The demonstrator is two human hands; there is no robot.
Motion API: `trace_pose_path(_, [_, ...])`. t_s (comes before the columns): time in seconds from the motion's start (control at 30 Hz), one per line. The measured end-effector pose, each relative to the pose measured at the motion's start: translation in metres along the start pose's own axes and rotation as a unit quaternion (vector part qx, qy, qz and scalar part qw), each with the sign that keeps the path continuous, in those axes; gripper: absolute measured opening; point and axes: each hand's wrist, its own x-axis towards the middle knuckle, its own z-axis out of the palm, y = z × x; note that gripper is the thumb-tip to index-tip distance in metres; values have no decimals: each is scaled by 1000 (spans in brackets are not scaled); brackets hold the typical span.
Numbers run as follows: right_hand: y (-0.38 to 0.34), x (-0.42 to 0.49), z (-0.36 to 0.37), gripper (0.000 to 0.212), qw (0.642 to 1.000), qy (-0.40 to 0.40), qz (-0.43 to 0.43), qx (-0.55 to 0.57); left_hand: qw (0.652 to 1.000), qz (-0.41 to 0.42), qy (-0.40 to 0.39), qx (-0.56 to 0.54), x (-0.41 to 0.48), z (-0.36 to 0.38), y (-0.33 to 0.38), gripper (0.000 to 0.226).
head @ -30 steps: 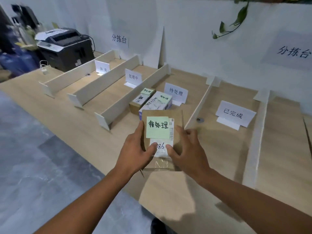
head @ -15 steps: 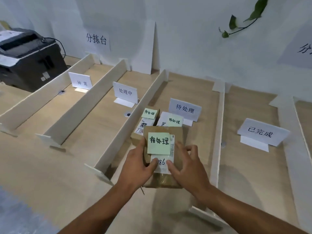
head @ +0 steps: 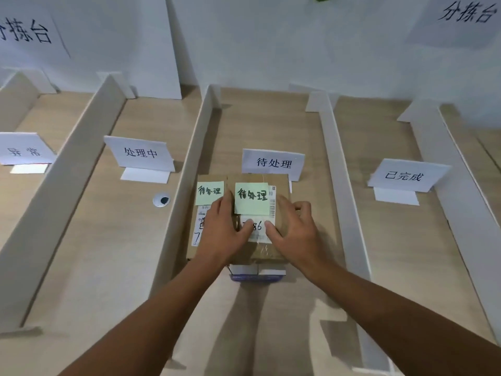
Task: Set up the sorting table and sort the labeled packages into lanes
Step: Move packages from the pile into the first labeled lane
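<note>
Fingers (head: 301, 208) of both hands curl round the top box (head: 280, 182), thumbs pressed on its white label (head: 259, 236): left hand (head: 223, 234) grips its left edge, right hand (head: 296, 236) its right. We see that box, green note (head: 251, 198) on top, directly over a white-blue box (head: 256, 273), contact unclear, and just beside a second brown box (head: 202, 183) on its left. All are in the lane between two dividers (head: 189, 164), just in front of the 待处理 sign (head: 273, 162) on the worktop (head: 379, 253).
</note>
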Motion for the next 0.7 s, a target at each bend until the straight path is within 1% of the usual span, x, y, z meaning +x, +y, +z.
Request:
trace_pose_path(0.17, [22, 25, 33, 66, 997, -51, 27, -55, 997, -43, -62, 32, 35, 20, -24, 89])
trace_pose_path(0.3, [32, 23, 44, 70, 994, -65, 39, -75, 996, -50, -56, 50, 38, 31, -36, 94])
trace_pose_path(0.37, [30, 24, 40, 69, 993, -71, 36, -87, 995, -53, -65, 50, 39, 31, -33, 95])
trace_pose_path(0.43, [25, 23, 26, 66, 991, -69, 33, -108, 995, -51, -69, 54, 37, 24, -24, 90])
trace_pose_path(0.5, [18, 11, -2, 63, 993, -32, 43, -110, 996, -42, -58, 55, 30, 12, -12, 81])
trace_pose_path(0.57, [16, -17, -46, 64, 993, 8, 58, -99, 998, 8, -39, 50, 16, 1, 10, 72])
trace_pose_path(0.63, [25, -59, -95, 62, 990, 32, 55, -126, 994, 93, -37, 42, 0, -3, 42, 66])
trace_pose_path(0.7, [38, -108, -146, 58, 981, 46, 71, -176, 979, 190, -63, 40, -21, 3, 87, 68])
